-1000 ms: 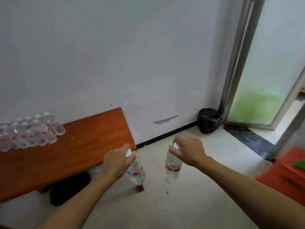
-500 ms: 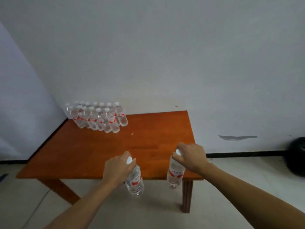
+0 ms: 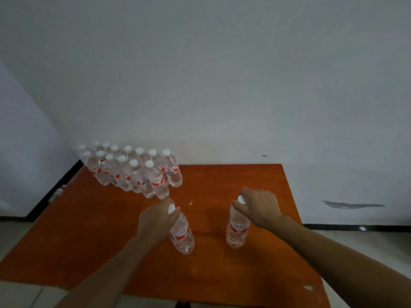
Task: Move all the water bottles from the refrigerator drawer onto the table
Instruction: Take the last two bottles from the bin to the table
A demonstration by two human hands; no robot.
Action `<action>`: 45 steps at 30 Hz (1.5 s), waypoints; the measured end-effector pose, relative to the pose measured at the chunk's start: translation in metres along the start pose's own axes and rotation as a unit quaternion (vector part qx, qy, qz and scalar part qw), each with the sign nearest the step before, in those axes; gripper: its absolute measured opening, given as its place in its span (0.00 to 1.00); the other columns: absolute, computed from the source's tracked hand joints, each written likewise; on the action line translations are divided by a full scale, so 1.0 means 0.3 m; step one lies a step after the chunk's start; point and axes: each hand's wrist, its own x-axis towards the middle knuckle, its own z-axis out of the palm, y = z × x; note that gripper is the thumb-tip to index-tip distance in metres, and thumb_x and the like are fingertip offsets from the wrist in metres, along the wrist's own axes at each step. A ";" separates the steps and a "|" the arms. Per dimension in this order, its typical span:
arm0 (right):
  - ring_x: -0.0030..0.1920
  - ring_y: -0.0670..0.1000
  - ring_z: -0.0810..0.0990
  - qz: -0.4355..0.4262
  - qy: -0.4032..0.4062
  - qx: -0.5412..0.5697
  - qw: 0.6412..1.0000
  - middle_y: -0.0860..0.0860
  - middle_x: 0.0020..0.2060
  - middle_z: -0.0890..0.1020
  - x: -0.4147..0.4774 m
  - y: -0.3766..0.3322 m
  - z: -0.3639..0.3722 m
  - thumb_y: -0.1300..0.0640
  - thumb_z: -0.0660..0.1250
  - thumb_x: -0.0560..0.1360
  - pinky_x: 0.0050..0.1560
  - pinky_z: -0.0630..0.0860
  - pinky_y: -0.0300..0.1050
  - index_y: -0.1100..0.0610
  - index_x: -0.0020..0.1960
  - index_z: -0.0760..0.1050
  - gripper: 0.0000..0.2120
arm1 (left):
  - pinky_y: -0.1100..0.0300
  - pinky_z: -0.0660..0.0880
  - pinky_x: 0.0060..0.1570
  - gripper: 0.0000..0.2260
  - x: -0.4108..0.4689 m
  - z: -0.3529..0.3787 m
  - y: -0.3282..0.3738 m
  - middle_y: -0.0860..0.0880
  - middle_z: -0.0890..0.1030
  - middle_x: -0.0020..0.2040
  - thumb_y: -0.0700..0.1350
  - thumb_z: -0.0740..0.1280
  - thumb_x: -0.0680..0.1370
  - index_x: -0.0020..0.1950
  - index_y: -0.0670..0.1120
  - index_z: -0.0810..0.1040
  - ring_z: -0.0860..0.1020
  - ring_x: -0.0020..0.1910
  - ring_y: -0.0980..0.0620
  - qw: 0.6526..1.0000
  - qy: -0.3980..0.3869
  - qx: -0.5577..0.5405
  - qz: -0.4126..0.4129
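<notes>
- Both hands have swung in over the tabletop (image 3: 222, 274) now; half a second ago the two bottles hung off its near edge, and a second ago the view was off to the right, by the doorway.
- Left hand (image 3: 155, 221): grip clenched round the neck of the left bottle (image 3: 181, 235), white cap poking out, bottle tilted with its base leaning to the right.
- Right hand (image 3: 259, 206): grip pinching the cap end of the right bottle (image 3: 237, 232), which hangs close to upright.
- Are they touching the wood yet? Can't tell from up here; both sit low over the middle of the tabletop, well apart from each other.
- Far left corner: a packed cluster of bottles (image 3: 133, 172) stands upright in rows, red labels, white caps, near the wall (image 3: 222, 74).
- Left bottle is just near of that cluster, a small gap between.
- Progress, as I judge it: a good many are delivered, and these two only need setting down and letting go.
- What's left? The refrigerator drawer isn't in view, so I can't say how many remain there.
</notes>
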 end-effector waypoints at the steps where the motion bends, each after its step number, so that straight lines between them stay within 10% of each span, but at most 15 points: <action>1: 0.29 0.41 0.69 0.011 -0.002 0.000 1.000 0.45 0.34 0.74 0.052 -0.012 0.022 0.36 0.57 0.77 0.27 0.61 0.35 0.51 0.51 0.74 0.19 | 0.66 0.69 0.33 0.12 0.061 0.014 -0.032 0.55 0.78 0.41 0.58 0.59 0.79 0.52 0.51 0.74 0.76 0.36 0.59 1.000 -0.008 -0.003 0.009; 26: 0.44 0.52 0.80 0.121 -0.017 0.088 0.989 0.52 0.49 0.83 1.063 -0.457 0.461 0.39 0.57 0.78 0.43 0.79 0.48 0.53 0.57 0.74 0.20 | 0.49 0.76 0.55 0.26 0.862 0.170 -0.514 0.50 0.69 0.72 0.56 0.62 0.78 0.74 0.52 0.60 0.75 0.62 0.48 0.969 -0.133 -0.023 0.205; 45: 0.44 0.49 0.78 0.255 -0.005 0.161 0.953 0.50 0.50 0.81 0.370 -0.229 0.254 0.41 0.59 0.79 0.41 0.75 0.44 0.52 0.68 0.69 0.23 | 0.53 0.79 0.44 0.10 0.569 0.063 -0.160 0.50 0.80 0.51 0.51 0.62 0.78 0.56 0.49 0.76 0.79 0.43 0.52 0.942 -0.074 -0.049 0.324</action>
